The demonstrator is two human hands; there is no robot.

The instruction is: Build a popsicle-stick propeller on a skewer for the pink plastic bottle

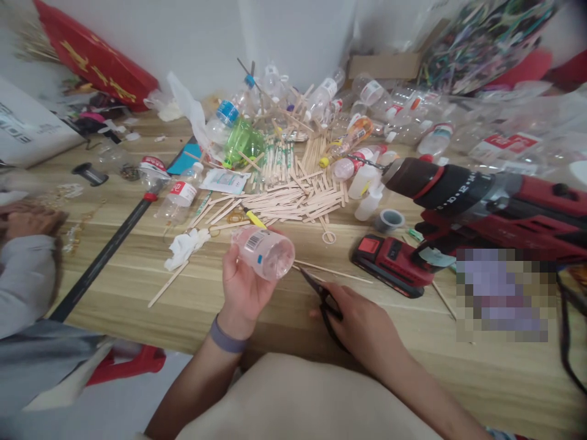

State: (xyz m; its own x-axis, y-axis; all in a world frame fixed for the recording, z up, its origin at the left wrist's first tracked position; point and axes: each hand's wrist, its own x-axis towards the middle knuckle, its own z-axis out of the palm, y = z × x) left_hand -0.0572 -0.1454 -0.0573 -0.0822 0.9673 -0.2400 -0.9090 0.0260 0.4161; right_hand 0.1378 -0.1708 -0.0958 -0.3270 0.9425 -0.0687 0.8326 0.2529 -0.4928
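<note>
Head view: a clear plastic bottle [263,250] is gripped in the left hand [244,290], thumb on its near side, other fingers hidden behind it. The right hand [364,321] grips black scissors [315,283], tips near the bottle's base. Wooden sticks [287,205] lie beyond.

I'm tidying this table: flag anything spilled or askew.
Loose wooden sticks lie strewn across the table, crossing at odd angles, not stacked; a crumpled white wad sits left of the bottle in the left hand.

Pale wall [298,36]; wood-grain tabletop [513,373]; light-grey floor [123,403]; soft, diffuse light
</note>
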